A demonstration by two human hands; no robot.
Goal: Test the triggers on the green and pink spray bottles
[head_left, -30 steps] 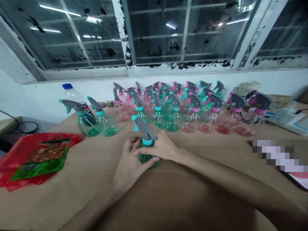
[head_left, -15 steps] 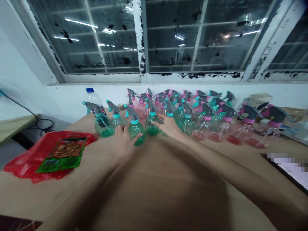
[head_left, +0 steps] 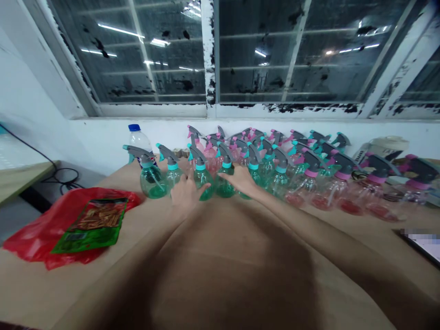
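Green spray bottles with grey and teal trigger heads stand in a front row on the wooden table [head_left: 220, 256]. My left hand [head_left: 185, 195] is around the left side of a round green spray bottle [head_left: 203, 176], its thumb across the front. The bottle stands upright in line with its neighbours. My right hand [head_left: 242, 179] grips the adjacent green spray bottle [head_left: 226, 187] from the right, thumb in front and other fingertips partly hidden behind. Left of my left hand stand two more, the nearer spray bottle [head_left: 173, 172] and an outermost spray bottle [head_left: 153, 183].
Pink spray bottles [head_left: 311, 188] continue the row rightward, with several more behind. A blue-capped drink bottle [head_left: 139, 140] stands at the back left. A red plastic bag [head_left: 37, 224] bears a green snack packet [head_left: 94, 224]. A dark-edged screen [head_left: 426, 245] lies at the right.
The green spray bottle in my left hand has moved back and right, into the row beside the one at my right hand. The view has shifted slightly.
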